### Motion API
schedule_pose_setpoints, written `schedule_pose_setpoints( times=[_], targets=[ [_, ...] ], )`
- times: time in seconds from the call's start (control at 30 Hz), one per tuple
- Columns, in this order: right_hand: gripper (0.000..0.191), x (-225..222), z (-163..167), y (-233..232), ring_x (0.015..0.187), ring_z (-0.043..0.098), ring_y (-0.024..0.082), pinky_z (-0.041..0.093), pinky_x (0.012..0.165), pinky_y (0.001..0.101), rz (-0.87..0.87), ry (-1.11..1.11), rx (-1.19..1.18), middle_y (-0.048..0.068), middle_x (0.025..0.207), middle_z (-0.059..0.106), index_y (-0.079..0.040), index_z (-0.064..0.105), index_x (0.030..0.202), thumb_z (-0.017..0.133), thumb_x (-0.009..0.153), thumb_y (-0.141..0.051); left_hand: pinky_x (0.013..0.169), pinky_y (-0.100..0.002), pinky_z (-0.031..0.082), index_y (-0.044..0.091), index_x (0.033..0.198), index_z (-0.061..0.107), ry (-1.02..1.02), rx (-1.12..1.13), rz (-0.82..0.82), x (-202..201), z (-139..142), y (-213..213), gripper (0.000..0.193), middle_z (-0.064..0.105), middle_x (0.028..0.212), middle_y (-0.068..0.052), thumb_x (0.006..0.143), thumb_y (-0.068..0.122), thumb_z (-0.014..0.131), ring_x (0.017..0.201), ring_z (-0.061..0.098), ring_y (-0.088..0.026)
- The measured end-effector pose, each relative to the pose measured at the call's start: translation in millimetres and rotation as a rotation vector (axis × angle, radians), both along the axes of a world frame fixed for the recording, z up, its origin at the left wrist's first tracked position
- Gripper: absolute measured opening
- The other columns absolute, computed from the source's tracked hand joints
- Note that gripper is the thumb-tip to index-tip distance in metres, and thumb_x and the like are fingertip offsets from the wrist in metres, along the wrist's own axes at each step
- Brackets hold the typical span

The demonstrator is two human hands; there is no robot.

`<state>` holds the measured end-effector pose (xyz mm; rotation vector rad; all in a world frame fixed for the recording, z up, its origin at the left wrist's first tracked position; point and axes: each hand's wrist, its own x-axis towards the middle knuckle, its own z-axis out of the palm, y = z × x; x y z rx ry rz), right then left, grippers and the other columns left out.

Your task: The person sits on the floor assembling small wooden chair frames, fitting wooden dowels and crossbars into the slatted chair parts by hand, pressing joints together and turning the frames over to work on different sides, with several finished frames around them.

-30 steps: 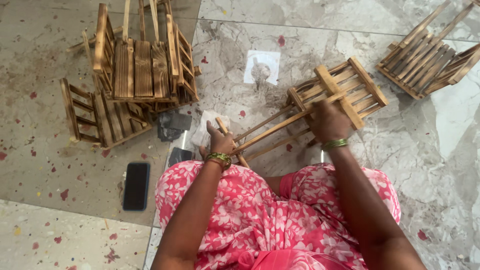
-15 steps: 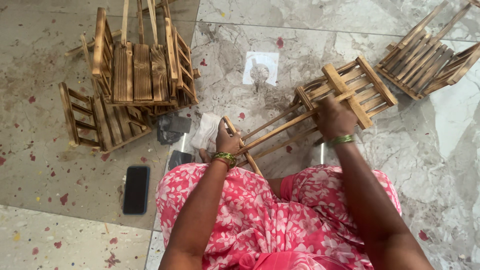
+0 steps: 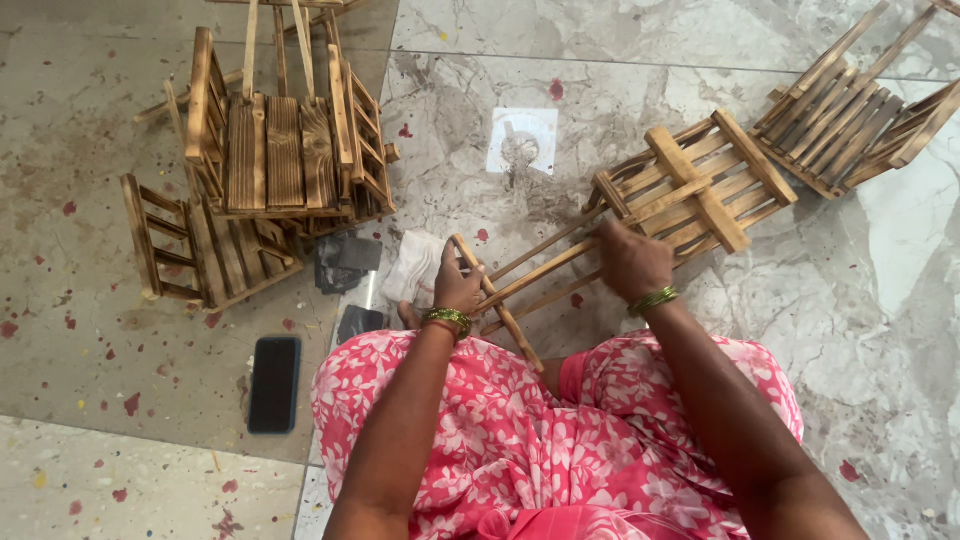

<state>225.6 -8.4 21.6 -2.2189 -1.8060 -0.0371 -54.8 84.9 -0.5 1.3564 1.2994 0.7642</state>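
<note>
On the marble floor just in front of the seated person, a slatted wooden swing seat lies half-assembled, left hand closed around its crossbar end, right hand clasping the long rods, three finished-looking pieces lying beyond.

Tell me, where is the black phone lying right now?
In the head view the black phone lies flat on the floor at lower left, beside the person's pink floral lap and below the small wooden rack.

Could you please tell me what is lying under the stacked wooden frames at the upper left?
Another slatted frame lies partly under the stacked frames, on the floor. Anything beneath the stack's middle is covered.
</note>
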Motion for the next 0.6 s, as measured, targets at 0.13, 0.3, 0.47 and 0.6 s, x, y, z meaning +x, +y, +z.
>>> schedule_pose_setpoints(
  times=[0.13,0.3,0.47,0.6],
  targets=[
    [0.026,43,16,7,0.046,0.059,0.016,0.043,0.04,0.0325,-0.248,0.042,0.01,0.0,0.067,0.066,-0.021,0.065,0.103,0.06,0.102,-0.047,0.079,-0.031,0.06,0.002,0.157,0.026,0.004,0.045,-0.017,4,0,-4,0.082,0.072,0.108,-0.012,0.088,0.006,0.071,0.092,0.072,-0.019],
    [0.021,15,7,5,0.042,0.059,0.019,0.043,0.036,0.0344,-0.225,-0.117,-0.114,0.003,0.062,0.063,-0.018,0.062,0.104,0.059,0.104,-0.039,0.066,-0.03,0.059,0.003,0.155,0.02,-0.26,-0.195,-0.001,10,1,-7,0.08,0.07,0.107,-0.012,0.089,0.004,0.064,0.085,0.07,-0.018],
    [0.014,-77,-15,-10,0.036,0.053,0.011,0.04,0.028,0.0284,0.364,0.117,0.026,-0.001,0.075,0.071,-0.014,0.06,0.103,0.046,0.104,-0.017,0.062,-0.027,0.062,-0.007,0.137,0.04,-0.368,-0.212,-0.011,11,0,-10,0.052,0.073,0.111,-0.015,0.094,0.007,0.065,0.081,0.072,-0.016],
    [0.021,-65,-6,-5,0.042,0.051,0.009,0.041,0.033,0.0249,0.348,-0.01,-0.113,-0.001,0.076,0.071,-0.017,0.059,0.107,0.04,0.11,-0.026,0.05,-0.028,0.052,-0.004,0.135,0.041,-0.258,-0.269,0.015,12,2,-9,0.052,0.072,0.104,-0.016,0.092,0.011,0.069,0.07,0.067,-0.016]
  ],
)
